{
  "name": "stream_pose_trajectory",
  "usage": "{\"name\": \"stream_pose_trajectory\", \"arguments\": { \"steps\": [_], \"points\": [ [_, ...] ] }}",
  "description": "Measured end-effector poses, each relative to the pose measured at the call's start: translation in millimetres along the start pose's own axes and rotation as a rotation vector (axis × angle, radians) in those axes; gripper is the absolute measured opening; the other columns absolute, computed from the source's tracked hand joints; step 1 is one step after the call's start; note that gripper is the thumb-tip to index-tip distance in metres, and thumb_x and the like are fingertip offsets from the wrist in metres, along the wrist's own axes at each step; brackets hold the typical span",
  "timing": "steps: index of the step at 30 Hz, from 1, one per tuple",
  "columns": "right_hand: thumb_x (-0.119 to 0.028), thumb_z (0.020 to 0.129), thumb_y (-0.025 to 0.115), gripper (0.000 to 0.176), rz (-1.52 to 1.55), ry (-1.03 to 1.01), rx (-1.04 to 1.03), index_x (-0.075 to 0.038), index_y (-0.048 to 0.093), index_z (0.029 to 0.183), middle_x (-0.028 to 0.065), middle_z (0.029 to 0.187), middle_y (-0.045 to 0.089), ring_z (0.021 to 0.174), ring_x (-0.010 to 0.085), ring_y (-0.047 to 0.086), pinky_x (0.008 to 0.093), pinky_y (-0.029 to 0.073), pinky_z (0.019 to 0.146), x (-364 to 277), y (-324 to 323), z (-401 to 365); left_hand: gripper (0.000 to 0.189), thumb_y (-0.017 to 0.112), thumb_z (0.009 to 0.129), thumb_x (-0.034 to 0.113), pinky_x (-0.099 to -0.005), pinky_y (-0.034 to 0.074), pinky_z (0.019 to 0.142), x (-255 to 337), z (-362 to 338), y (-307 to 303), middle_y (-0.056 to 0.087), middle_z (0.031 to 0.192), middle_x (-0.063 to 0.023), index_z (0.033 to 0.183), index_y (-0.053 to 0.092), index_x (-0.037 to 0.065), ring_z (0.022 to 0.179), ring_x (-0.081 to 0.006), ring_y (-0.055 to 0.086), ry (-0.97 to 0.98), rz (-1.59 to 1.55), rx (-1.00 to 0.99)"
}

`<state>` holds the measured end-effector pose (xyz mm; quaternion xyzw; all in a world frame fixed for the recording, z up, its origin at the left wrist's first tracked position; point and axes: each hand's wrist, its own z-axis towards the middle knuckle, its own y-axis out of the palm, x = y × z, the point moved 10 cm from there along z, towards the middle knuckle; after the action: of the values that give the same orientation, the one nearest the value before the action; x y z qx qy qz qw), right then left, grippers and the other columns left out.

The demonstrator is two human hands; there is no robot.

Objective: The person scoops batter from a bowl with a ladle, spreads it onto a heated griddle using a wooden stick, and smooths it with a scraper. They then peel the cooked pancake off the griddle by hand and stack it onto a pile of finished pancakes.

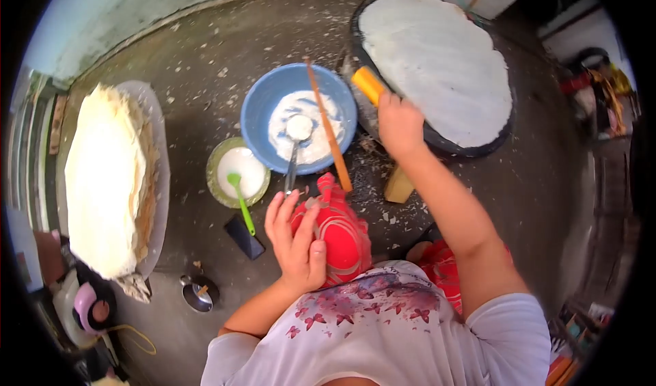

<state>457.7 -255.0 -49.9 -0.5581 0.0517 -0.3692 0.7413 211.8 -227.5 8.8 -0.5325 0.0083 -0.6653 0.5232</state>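
My right hand (401,128) is closed around a short yellow tool (369,85), whose exact kind I cannot make out. It is at the near left edge of a large round black griddle (471,152), where a thin white sheet of batter (437,65) covers nearly the whole surface. My left hand (295,246) holds nothing, its fingers apart over my red-clad knee (345,242). Just beyond its fingertips a ladle (292,164) leans in a blue basin (249,116) of white batter (318,150). Across the basin's rim lies a long wooden stick (324,113).
On the left, a tall stack of thin pale sheets (106,188) rests on a whitish base (158,188). Near the basin are a green bowl (215,188) with white contents, a green spoon (242,205), a dark flat object (244,237) and a metal cup (199,293). A wood block (398,185) lies below the griddle.
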Motion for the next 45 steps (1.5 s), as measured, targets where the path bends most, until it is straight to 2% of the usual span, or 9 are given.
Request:
{"name": "stream_pose_trajectory", "arguments": {
  "steps": [4, 7, 14, 17, 21, 31, 37, 41, 45],
  "points": [
    [-0.01, 0.068, 0.054, 0.017, 0.068, 0.203, -0.071, -0.008, 0.054, 0.084, 0.0041, 0.066, 0.053, 0.061, 0.0197, 0.056, 0.03, 0.044, 0.052, 64.2, -2.4, -67.4, 0.044, 0.033, 0.088, 0.028, -0.0458, 0.024, 0.098, 3.5, -3.3, 3.9, 0.039, 0.126, -0.0234, 0.108, 0.055, -0.004, 0.122, -0.0384, 0.029, 0.003, 0.024, -0.057],
    [-0.011, 0.066, 0.053, 0.026, 0.053, -0.004, 0.057, -0.01, 0.056, 0.092, 0.0022, 0.069, 0.052, 0.064, 0.0191, 0.053, 0.03, 0.043, 0.054, 61.2, -26.5, -108.0, 0.045, 0.031, 0.09, 0.029, -0.0441, 0.028, 0.095, 3.7, -2.7, 5.5, 0.038, 0.128, -0.0219, 0.109, 0.055, -0.004, 0.123, -0.037, 0.028, -0.02, 0.028, -0.043],
    [-0.012, 0.067, 0.054, 0.026, 0.113, 0.109, 0.008, -0.014, 0.057, 0.092, 0.0, 0.075, 0.055, 0.066, 0.0179, 0.054, 0.0313, 0.044, 0.059, 153.9, -25.0, -168.5, 0.045, 0.03, 0.09, 0.029, -0.0427, 0.027, 0.096, 10.0, -6.4, 11.9, 0.038, 0.129, -0.0202, 0.11, 0.054, -0.003, 0.124, -0.0352, 0.028, 0.012, 0.066, -0.057],
    [-0.011, 0.068, 0.055, 0.025, 0.149, -0.078, 0.032, -0.015, 0.057, 0.092, -0.001, 0.08, 0.057, 0.069, 0.0172, 0.054, 0.0299, 0.043, 0.061, 133.9, -34.1, -170.4, 0.035, 0.04, 0.086, 0.018, -0.0413, 0.028, 0.096, 16.6, 1.8, 17.4, 0.038, 0.129, -0.0197, 0.11, 0.054, -0.004, 0.122, -0.0346, 0.031, 0.024, -0.032, -0.078],
    [-0.011, 0.068, 0.056, 0.023, 0.121, 0.088, 0.026, -0.016, 0.057, 0.091, -0.0011, 0.077, 0.056, 0.07, 0.0165, 0.054, 0.03, 0.043, 0.061, 184.0, -20.7, -161.5, 0.036, 0.056, 0.074, 0.002, -0.0405, 0.031, 0.096, 39.7, 41.3, 33.2, 0.043, 0.125, -0.0154, 0.109, 0.055, 0.0, 0.116, -0.0342, 0.039, 0.149, -0.01, -0.14],
    [-0.009, 0.058, 0.065, 0.035, 0.307, 0.056, -0.048, -0.014, 0.057, 0.092, 0.0013, 0.075, 0.054, 0.07, 0.0213, 0.052, 0.0335, 0.042, 0.061, 193.4, -34.7, -156.4, 0.081, 0.071, 0.059, 0.006, -0.0355, 0.035, 0.097, 62.3, 144.8, 266.7, 0.037, 0.131, -0.0088, 0.13, 0.031, 0.008, 0.122, -0.03, 0.033, 0.509, 0.149, -0.477],
    [-0.012, 0.068, 0.052, 0.019, 0.296, -0.018, -0.014, -0.012, 0.055, 0.087, 0.0013, 0.073, 0.051, 0.068, 0.0183, 0.053, 0.031, 0.042, 0.06, 165.2, -22.9, -157.3, 0.016, 0.061, 0.069, 0.014, -0.0377, 0.048, 0.073, 32.3, 156.1, 353.2, 0.061, 0.098, -0.0096, 0.084, 0.065, 0.011, 0.096, -0.0278, 0.054, 0.532, 0.463, -0.692],
    [-0.013, 0.068, 0.052, 0.017, 0.349, -0.038, 0.045, -0.011, 0.054, 0.085, 0.0019, 0.074, 0.052, 0.069, 0.0194, 0.053, 0.0314, 0.043, 0.061, 144.1, -18.7, -130.3, 0.014, 0.058, 0.073, 0.016, -0.041, 0.048, 0.065, 44.2, 195.4, 347.9, 0.061, 0.071, -0.0163, 0.08, 0.065, 0.006, 0.068, -0.0346, 0.059, 0.383, 0.21, -0.58],
    [-0.013, 0.067, 0.052, 0.012, 0.313, 0.039, 0.065, -0.011, 0.054, 0.079, 0.0027, 0.072, 0.052, 0.067, 0.0203, 0.054, 0.032, 0.043, 0.061, 155.8, -3.7, -98.7, 0.014, 0.059, 0.072, 0.014, -0.0391, 0.048, 0.068, 45.9, 220.2, 360.1, 0.062, 0.075, -0.017, 0.082, 0.066, 0.007, 0.073, -0.0336, 0.06, 0.322, 0.233, -0.633]
  ]
}}
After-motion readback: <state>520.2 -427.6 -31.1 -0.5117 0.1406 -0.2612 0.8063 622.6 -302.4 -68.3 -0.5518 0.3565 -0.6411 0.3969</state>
